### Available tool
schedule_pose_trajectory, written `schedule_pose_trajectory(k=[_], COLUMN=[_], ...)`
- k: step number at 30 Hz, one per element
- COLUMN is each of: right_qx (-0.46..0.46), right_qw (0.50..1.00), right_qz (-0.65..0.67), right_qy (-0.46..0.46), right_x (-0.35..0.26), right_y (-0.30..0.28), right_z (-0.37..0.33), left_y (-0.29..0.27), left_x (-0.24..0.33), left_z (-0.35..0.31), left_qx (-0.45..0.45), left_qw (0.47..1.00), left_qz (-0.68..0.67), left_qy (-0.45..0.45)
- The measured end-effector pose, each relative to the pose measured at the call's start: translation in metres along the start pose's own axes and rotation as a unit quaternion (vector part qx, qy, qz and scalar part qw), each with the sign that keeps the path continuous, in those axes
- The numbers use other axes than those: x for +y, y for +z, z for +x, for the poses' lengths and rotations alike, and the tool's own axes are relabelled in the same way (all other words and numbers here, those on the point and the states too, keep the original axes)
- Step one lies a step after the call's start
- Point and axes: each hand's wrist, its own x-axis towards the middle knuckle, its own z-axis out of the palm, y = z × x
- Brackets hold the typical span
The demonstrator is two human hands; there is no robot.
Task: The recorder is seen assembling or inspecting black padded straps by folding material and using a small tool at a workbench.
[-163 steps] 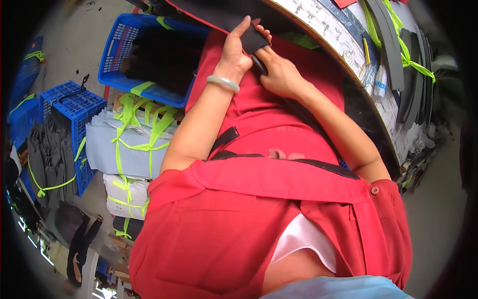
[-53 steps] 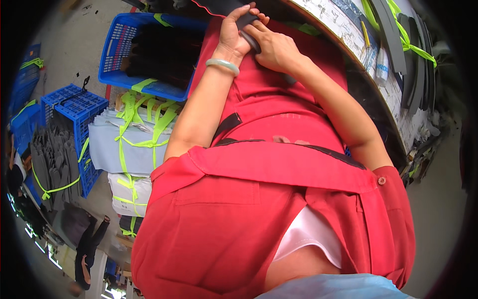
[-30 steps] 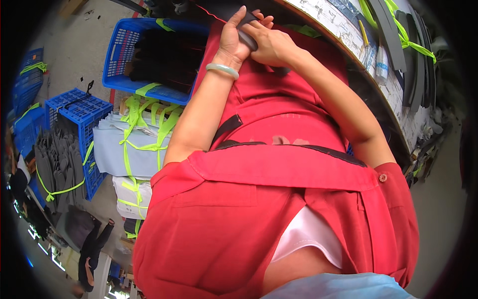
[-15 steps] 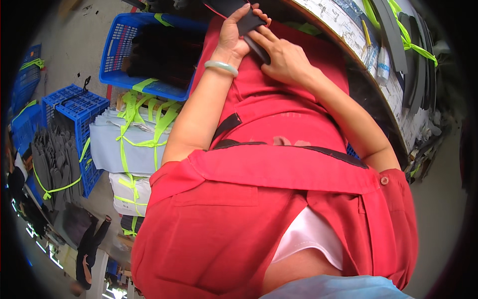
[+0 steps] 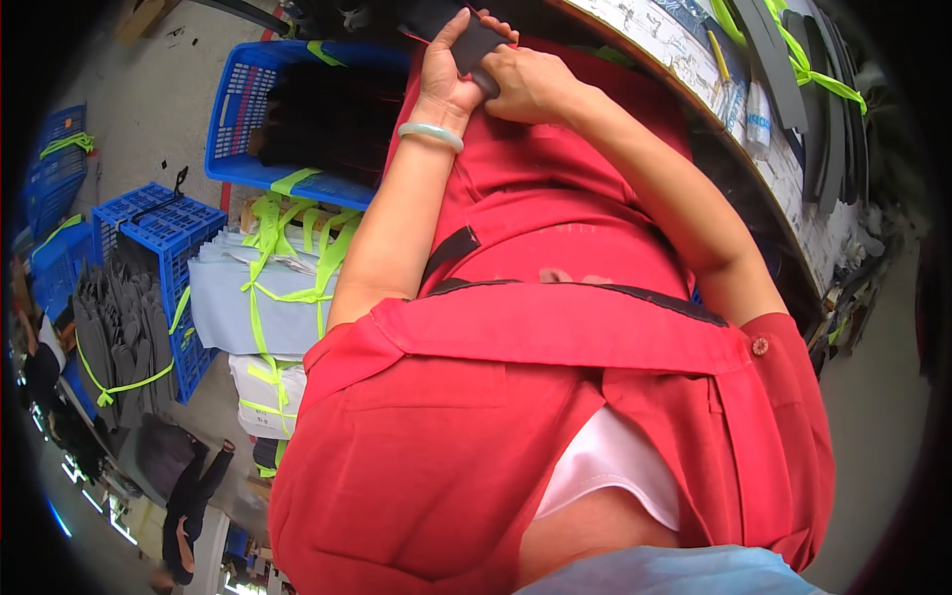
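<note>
At the top middle, above my red-clad lap, I hold a flat, dark grey-black piece (image 5: 474,45) that looks like cloth or soft sheet, with a thin red edge. My left hand (image 5: 451,79), with a pale bangle at the wrist, grips it, thumb lying along one side and fingertips curling round the other. My right hand (image 5: 535,84) is closed at the piece's near end, its fingers bent against the left palm. A short dark end shows between the two hands. The piece's far part is cut off by the picture's top edge.
Left of my lap stands a blue crate (image 5: 283,181) of dark pieces. Nearer are a tied pale-blue stack (image 5: 223,297), grey bundled strips (image 5: 114,327) and another blue crate (image 5: 164,213). On the right, a worn white table (image 5: 684,50) carries dark strips (image 5: 823,99). A person (image 5: 188,496) is at far left.
My right hand's fingers, stretched out along the dark piece before, are now bent and closed at its near end. That hand has moved slightly up and left.
</note>
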Motion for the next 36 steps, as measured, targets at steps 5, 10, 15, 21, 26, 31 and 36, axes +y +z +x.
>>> schedule_pose_trajectory(k=[5, 10, 15, 21, 26, 31, 36], right_qx=[0.113, 0.143, 0.140, 0.181, 0.159, 0.188, 0.186], right_qw=[0.989, 0.989, 0.986, 0.977, 0.981, 0.977, 0.978], right_qz=[-0.012, -0.010, -0.002, -0.067, -0.024, 0.046, 0.037], right_qy=[-0.090, -0.039, -0.087, -0.087, -0.108, -0.093, -0.086], right_x=[-0.004, 0.005, 0.007, 0.020, 0.008, 0.012, 0.018], right_y=[0.002, 0.017, 0.009, 0.033, 0.019, 0.025, 0.029], right_z=[-0.055, -0.012, -0.040, 0.009, -0.025, -0.044, -0.007], left_y=[-0.004, 0.009, 0.014, 0.007, -0.002, -0.009, 0.000], left_x=[0.006, -0.003, 0.007, -0.003, 0.009, 0.010, 0.004], left_z=[-0.011, -0.008, -0.020, -0.005, -0.010, -0.005, -0.006], left_qx=[0.006, 0.000, 0.040, 0.053, 0.052, -0.029, -0.033], left_qw=[1.000, 0.999, 0.997, 0.990, 0.997, 0.999, 0.995], left_qz=[-0.019, -0.012, 0.055, 0.112, 0.052, -0.026, -0.040], left_qy=[0.021, -0.033, 0.028, 0.059, 0.005, -0.030, -0.080])
